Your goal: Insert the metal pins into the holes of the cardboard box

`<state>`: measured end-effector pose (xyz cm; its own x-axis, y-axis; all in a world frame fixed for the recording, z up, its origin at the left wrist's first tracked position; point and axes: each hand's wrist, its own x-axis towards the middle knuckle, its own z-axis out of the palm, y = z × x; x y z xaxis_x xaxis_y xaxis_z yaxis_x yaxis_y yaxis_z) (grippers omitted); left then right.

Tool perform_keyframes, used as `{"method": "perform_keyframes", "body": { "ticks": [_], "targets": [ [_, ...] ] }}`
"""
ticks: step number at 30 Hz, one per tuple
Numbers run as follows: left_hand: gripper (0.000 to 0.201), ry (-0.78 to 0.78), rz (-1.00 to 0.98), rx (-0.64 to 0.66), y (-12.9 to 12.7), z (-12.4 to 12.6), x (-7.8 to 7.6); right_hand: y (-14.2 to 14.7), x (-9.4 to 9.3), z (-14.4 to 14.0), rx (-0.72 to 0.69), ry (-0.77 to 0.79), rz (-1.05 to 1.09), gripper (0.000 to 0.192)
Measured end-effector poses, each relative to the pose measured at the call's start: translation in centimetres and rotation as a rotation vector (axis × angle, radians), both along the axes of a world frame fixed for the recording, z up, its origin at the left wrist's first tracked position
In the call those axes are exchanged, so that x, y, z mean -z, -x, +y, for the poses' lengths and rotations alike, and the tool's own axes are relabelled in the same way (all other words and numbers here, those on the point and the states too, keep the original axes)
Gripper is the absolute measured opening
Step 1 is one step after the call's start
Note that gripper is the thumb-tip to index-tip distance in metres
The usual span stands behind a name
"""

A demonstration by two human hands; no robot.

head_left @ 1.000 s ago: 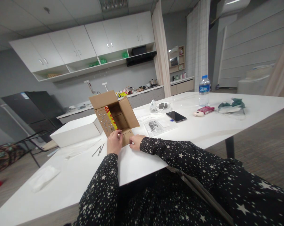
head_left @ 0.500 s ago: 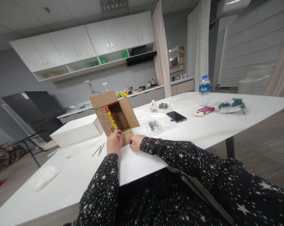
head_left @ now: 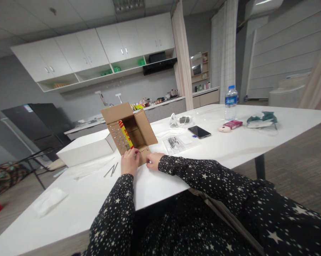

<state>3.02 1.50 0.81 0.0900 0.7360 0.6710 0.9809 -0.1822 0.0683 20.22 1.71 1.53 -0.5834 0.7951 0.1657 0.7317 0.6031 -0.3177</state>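
A broad white desk (head_left: 229, 149) fills the middle of the view, running from the near left corner out to 2 o'clock. On it, at about 10 o'clock from the hands, lies a flat white box (head_left: 87, 146). Just beside that, toward 12 o'clock, stands an open cardboard box (head_left: 128, 129) tipped on its side, its flaps spread and its front panel dotted with rows of small holes, some filled with metal pins; a red and yellow strip shows inside it.

The left hand (head_left: 129, 162) rests against the lower front edge of the cardboard box, its fingers (head_left: 134, 153) bent and pressed together at the punched panel (whether they pinch a pin is too small to tell). The right hand (head_left: 153, 160) lies flat on the desk at 3 o'clock from the left one, fingertips touching the box's bottom corner, fingers close together and holding nothing visible.

Further out at 1 o'clock sit a water bottle (head_left: 231, 102), a dark phone (head_left: 199, 132) and a clear packet of small parts (head_left: 173, 143). A folded white cloth (head_left: 49, 201) lies at 8 o'clock near the desk's edge. Two loose metal pins (head_left: 112, 170) lie on the desk just left of the left hand.
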Motion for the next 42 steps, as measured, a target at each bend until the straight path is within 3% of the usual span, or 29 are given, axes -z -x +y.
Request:
{"method": "perform_keyframes", "body": {
  "ticks": [22,42],
  "targets": [
    [0.025,0.089,0.086,-0.09,-0.4,-0.2,0.0,0.3,0.4,0.2,0.001,-0.025,0.011,0.025],
    [0.024,0.086,0.058,-0.021,0.0,-0.1,0.2,-0.1,0.2,1.2,-0.009,-0.016,0.049,0.024]
  ]
}}
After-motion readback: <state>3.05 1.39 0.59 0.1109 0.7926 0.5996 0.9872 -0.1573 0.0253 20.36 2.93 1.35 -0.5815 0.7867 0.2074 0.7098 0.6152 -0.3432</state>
